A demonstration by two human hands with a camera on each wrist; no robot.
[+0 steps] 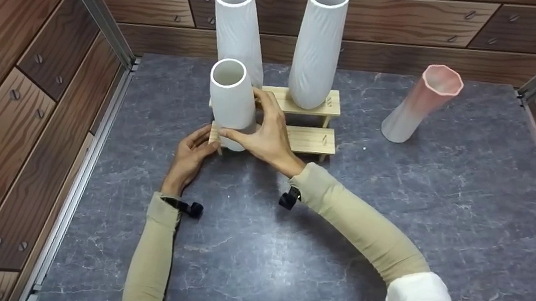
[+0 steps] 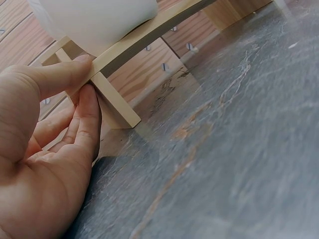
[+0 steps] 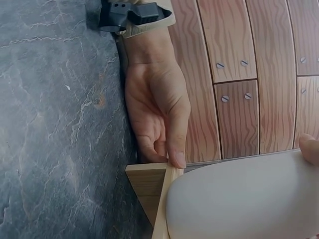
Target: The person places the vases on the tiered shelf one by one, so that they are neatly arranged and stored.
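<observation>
A short white vase (image 1: 233,103) stands upright at the left end of the lower step of a two-step wooden stand (image 1: 312,140). My right hand (image 1: 272,133) grips it from the right, thumb in front and fingers behind. My left hand (image 1: 189,157) pinches the left end of that lower step; in the left wrist view its thumb rests on top of the board (image 2: 144,35), with fingers below by the stand's leg (image 2: 117,102). In the right wrist view the vase's base (image 3: 199,204) meets the step close to the left thumb.
Two tall white ribbed vases, one on the left (image 1: 238,31) and one on the right (image 1: 317,50), stand on the upper step. A pink and white vase (image 1: 419,104) stands on the grey marbled surface (image 1: 448,206) to the right. Wood-patterned walls (image 1: 414,20) enclose the back and sides.
</observation>
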